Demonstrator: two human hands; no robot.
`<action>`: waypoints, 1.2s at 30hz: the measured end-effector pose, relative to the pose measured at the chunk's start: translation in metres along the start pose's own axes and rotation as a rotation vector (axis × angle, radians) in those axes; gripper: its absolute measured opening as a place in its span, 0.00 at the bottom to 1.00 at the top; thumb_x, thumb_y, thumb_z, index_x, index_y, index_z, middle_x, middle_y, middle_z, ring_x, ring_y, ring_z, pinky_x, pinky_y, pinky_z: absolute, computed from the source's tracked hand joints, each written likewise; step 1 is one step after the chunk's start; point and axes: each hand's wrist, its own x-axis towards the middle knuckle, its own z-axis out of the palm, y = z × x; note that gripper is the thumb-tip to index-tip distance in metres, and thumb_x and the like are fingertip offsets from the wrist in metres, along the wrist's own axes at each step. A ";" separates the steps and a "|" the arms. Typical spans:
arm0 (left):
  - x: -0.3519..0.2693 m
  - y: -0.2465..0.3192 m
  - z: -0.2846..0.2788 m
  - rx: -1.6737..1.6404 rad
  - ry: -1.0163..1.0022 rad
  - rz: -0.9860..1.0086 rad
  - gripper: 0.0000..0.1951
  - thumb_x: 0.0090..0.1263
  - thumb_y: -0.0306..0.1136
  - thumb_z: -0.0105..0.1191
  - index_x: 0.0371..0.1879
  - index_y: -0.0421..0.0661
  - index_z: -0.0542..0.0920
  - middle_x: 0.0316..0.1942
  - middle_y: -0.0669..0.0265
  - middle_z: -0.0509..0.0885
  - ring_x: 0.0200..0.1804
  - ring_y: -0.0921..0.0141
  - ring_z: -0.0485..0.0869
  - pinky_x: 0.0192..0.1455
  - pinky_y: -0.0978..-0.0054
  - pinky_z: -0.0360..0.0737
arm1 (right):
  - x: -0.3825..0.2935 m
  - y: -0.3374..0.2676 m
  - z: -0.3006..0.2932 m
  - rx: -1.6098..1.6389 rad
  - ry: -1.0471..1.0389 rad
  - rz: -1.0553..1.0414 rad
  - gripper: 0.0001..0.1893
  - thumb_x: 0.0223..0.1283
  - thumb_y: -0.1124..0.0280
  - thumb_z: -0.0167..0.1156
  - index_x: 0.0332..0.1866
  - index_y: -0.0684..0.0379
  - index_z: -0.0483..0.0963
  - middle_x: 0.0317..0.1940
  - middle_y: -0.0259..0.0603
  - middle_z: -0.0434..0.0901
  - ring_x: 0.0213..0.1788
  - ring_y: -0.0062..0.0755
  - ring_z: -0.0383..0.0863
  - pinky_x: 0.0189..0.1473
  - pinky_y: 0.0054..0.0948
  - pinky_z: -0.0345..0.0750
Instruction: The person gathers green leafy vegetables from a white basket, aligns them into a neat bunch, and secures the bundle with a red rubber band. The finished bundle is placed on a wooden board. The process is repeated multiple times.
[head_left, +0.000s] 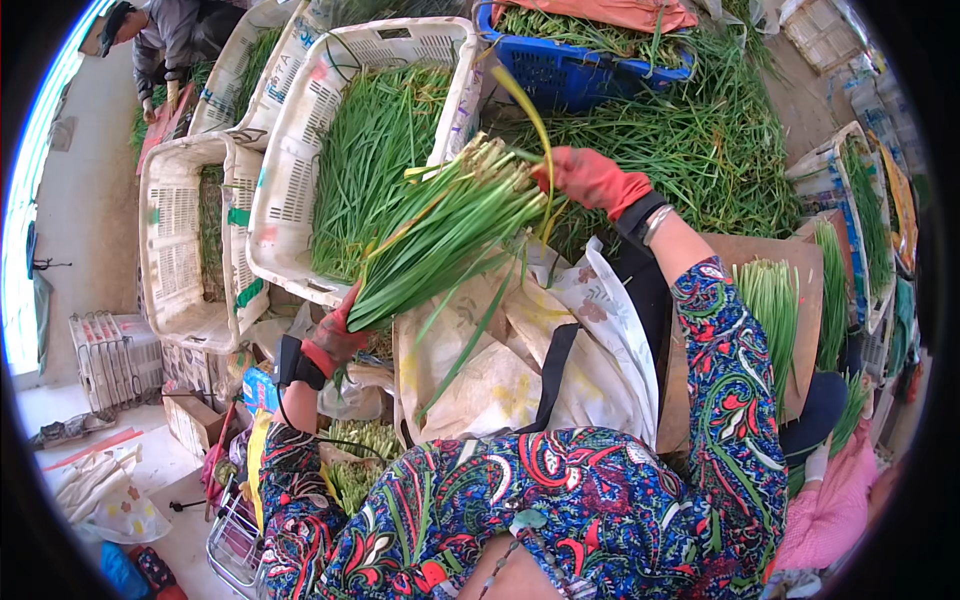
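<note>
A bunch of long green leafy stalks, probably garlic chives (450, 232), slants over my lap with its pale cut ends up and to the right. My left hand (334, 335), in a red glove, is closed around the leafy end at the lower left. My right hand (585, 176), also red-gloved, pinches a few strands beside the cut ends, near a yellowed leaf (529, 105) that arches upward. A stained cloth apron (487, 352) covers my lap below the bunch. Behind the bunch stands a white plastic crate (281, 187) holding more green leaves.
A blue crate (555, 71) stands at the top, beside loose leaves (690, 150) heaped on the floor. A board (679, 375) with trimmed bundles (769, 307) lies at my right. Another white crate (184, 247) is at the left. Co-workers (176, 37) sit at the upper left and lower right.
</note>
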 end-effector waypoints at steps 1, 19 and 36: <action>0.001 -0.003 0.003 -0.131 0.017 -0.075 0.45 0.62 0.16 0.56 0.78 0.57 0.51 0.55 0.73 0.79 0.49 0.78 0.76 0.50 0.82 0.74 | -0.008 -0.001 -0.009 -0.009 0.077 -0.022 0.10 0.67 0.69 0.55 0.48 0.61 0.76 0.30 0.27 0.77 0.24 0.13 0.67 0.26 0.14 0.65; -0.007 -0.004 0.014 -0.217 0.060 -0.318 0.44 0.62 0.11 0.52 0.78 0.54 0.51 0.61 0.74 0.76 0.59 0.78 0.74 0.60 0.82 0.71 | -0.044 0.064 0.065 0.116 -0.273 0.357 0.25 0.61 0.47 0.63 0.59 0.50 0.79 0.42 0.30 0.79 0.33 0.16 0.70 0.27 0.15 0.63; -0.004 0.003 0.011 0.162 0.045 -0.142 0.46 0.56 0.14 0.53 0.77 0.49 0.51 0.60 0.63 0.78 0.57 0.73 0.77 0.59 0.78 0.72 | -0.054 -0.006 0.072 0.327 0.070 0.061 0.37 0.53 0.53 0.72 0.65 0.59 0.67 0.36 0.30 0.74 0.28 0.17 0.70 0.29 0.20 0.66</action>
